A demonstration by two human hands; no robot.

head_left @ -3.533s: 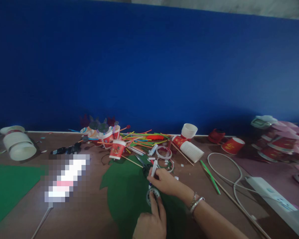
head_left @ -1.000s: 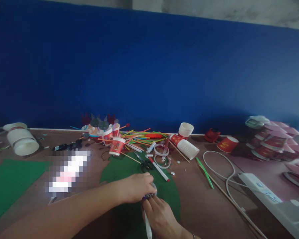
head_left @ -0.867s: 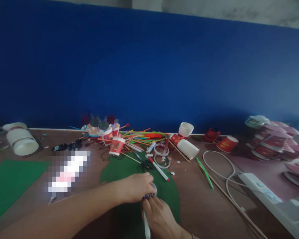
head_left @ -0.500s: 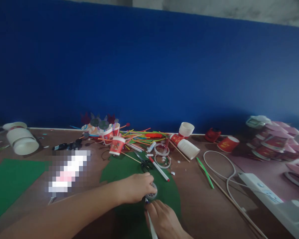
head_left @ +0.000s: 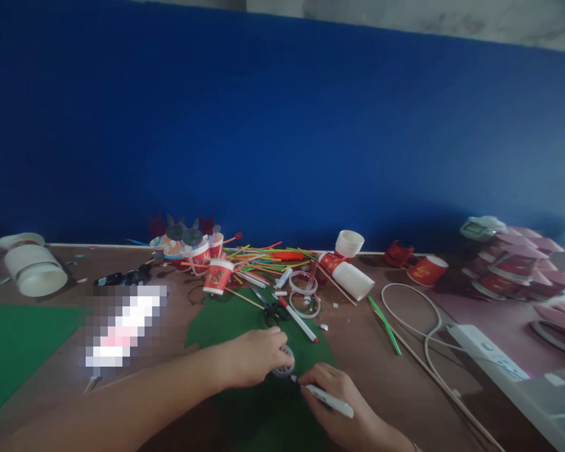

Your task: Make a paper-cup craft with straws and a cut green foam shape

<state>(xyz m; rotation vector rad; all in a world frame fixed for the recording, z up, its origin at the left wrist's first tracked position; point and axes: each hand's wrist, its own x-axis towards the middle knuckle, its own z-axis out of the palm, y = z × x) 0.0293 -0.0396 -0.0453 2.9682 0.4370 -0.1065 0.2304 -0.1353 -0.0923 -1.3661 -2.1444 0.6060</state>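
My left hand (head_left: 253, 356) reaches across a green felt sheet (head_left: 245, 320) and presses a small clear tape roll (head_left: 285, 365) down onto it, fingers closed over the roll. My right hand (head_left: 346, 411) grips a white marker (head_left: 324, 395), with its tip at the roll's right edge. Just beyond lie a second white marker with a red cap (head_left: 299, 321) and black scissors (head_left: 269, 309).
Red paper cups (head_left: 215, 275), coloured sticks (head_left: 263, 257), tape rings (head_left: 304, 292), stacked white cups (head_left: 353, 279) and a white cable (head_left: 421, 320) clutter the far table. Another green sheet (head_left: 14, 339) lies left, a white power strip (head_left: 496, 361) right.
My left hand has taken over holding the tape roll, and my right hand now holds the marker. Over the last second the marker has swung from near side to right side of the roll.
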